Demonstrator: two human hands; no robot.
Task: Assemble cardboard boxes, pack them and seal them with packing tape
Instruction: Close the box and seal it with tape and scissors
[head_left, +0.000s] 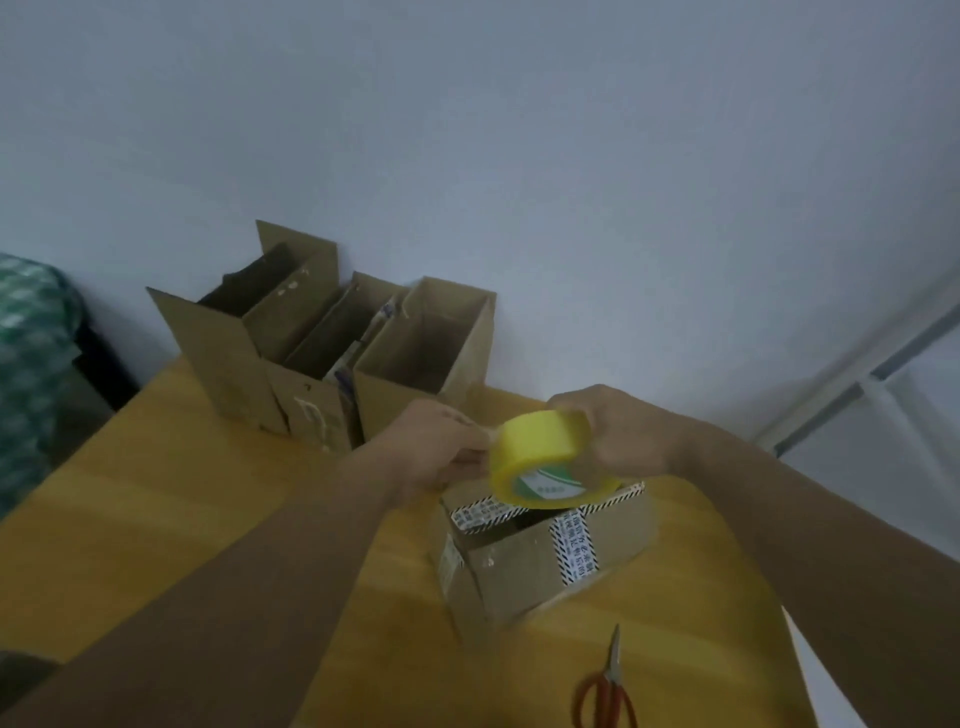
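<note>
Got the tape up in the air right over the box, which sits about dead center on the counter. My right hand is wrapped around the roll from the 3 o'clock side, fingers curled over the top of it. My left hand is at the roll's 9 o'clock, fingers pinched together on what looks like the loose end of the tape, though it's too blurry to be sure.

The box has printed black-and-white tape on its top edge and down the front, and there's a dark gap along the top, so a flap isn't fully shut.

Scissors with red handles lie on the counter at 5 o'clock from the box, blades closed and pointing away from me. At 10 o'clock, against the wall, a few open boxes stand side by side.
</note>
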